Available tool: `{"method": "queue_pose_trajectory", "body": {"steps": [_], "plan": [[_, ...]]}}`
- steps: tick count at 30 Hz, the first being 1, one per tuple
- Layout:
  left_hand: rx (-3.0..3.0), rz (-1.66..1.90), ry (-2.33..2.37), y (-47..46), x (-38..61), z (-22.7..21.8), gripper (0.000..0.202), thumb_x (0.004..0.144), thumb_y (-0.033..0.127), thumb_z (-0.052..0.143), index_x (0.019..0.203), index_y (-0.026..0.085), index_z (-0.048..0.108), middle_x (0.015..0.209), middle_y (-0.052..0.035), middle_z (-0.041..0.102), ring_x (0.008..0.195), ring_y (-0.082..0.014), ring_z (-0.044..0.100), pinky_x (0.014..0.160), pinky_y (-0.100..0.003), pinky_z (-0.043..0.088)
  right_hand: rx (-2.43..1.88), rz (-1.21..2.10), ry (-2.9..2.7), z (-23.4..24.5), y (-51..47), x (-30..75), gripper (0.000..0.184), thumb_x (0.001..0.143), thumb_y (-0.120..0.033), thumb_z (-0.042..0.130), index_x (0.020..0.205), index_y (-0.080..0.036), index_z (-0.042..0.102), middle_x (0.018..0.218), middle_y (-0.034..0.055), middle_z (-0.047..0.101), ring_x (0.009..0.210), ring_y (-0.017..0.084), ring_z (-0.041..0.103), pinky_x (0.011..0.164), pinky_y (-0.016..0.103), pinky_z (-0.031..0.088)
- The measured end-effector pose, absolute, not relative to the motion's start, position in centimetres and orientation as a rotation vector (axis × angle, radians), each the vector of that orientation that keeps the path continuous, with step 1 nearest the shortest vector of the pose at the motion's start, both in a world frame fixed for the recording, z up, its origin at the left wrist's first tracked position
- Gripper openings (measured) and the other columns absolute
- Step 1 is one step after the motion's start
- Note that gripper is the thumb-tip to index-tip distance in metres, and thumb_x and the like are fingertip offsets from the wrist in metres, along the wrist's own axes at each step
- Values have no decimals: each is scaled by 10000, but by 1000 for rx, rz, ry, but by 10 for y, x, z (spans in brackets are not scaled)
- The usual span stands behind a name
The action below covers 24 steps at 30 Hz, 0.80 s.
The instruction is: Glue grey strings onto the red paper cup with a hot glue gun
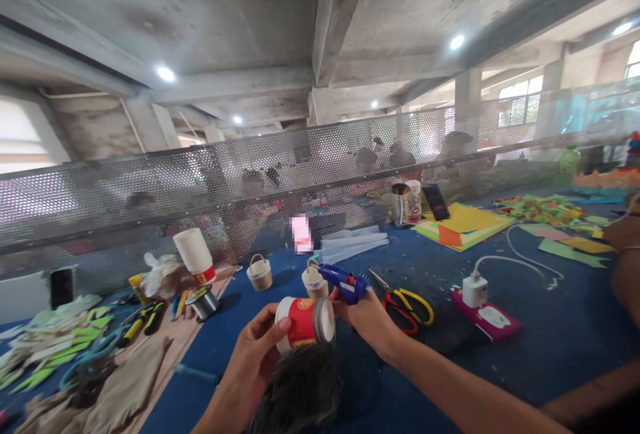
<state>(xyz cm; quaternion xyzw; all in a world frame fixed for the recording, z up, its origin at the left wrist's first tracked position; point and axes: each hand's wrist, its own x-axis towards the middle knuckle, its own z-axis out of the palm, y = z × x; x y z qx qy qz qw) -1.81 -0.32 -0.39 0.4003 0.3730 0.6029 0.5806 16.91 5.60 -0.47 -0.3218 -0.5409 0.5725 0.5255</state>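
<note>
My left hand (260, 344) is closed around a red and white paper cup (302, 319), tipped on its side. A grey band circles the cup near its right end. In my right hand (367, 321) is a blue glue gun (345, 282), its nozzle pointing left above the cup. A dark grey bundle of yarn (300, 387) lies just under the cup. Behind my hands stand two small cups with loop handles, a tan-banded one (259, 275) and another (314, 284) partly hidden. Scissors (423, 307) with red and yellow handles lie right of my right hand.
A stack of paper cups (193, 251) and a wire spool (203, 302) stand left. Pliers (135, 327), gloves (130, 374) and green scraps fill the left side. A purple power strip (487, 317) with a white charger lies right. A perforated metal screen (280, 174) runs behind.
</note>
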Motion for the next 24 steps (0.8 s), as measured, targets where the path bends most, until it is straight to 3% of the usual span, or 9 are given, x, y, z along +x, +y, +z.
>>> {"method": "queue_pose_trajectory", "body": {"steps": [9, 14, 19, 24], "plan": [[885, 1476, 912, -1, -21, -1, 250, 724, 260, 800, 919, 157, 683, 815, -31, 744, 683, -170, 704, 655, -261, 557, -812, 1327, -1320, -15, 61, 168, 131, 686, -260, 699, 709, -159, 618, 513, -60, 482, 446, 72, 361, 440, 208, 309], [920, 1514, 877, 0, -22, -4, 180, 764, 247, 772, 897, 178, 671, 819, -10, 742, 686, -161, 698, 669, -260, 549, -797, 1263, -1311, -14, 62, 169, 197, 722, -338, 696, 732, -148, 642, 543, -45, 520, 442, 68, 355, 431, 207, 313], [991, 1536, 919, 2, -23, -8, 216, 717, 260, 807, 865, 165, 681, 793, -15, 736, 656, -154, 678, 653, -256, 536, -845, 1280, -1300, -11, 61, 168, 167, 668, -282, 737, 687, -160, 625, 499, -62, 492, 435, 73, 359, 425, 210, 299], [986, 1509, 933, 2, -21, -8, 290, 650, 259, 847, 873, 156, 694, 796, -28, 739, 661, -157, 671, 624, -239, 520, -784, 1244, -1268, -8, 63, 168, 142, 636, -225, 749, 599, -163, 626, 476, -67, 489, 468, 86, 401, 501, 229, 383]]}}
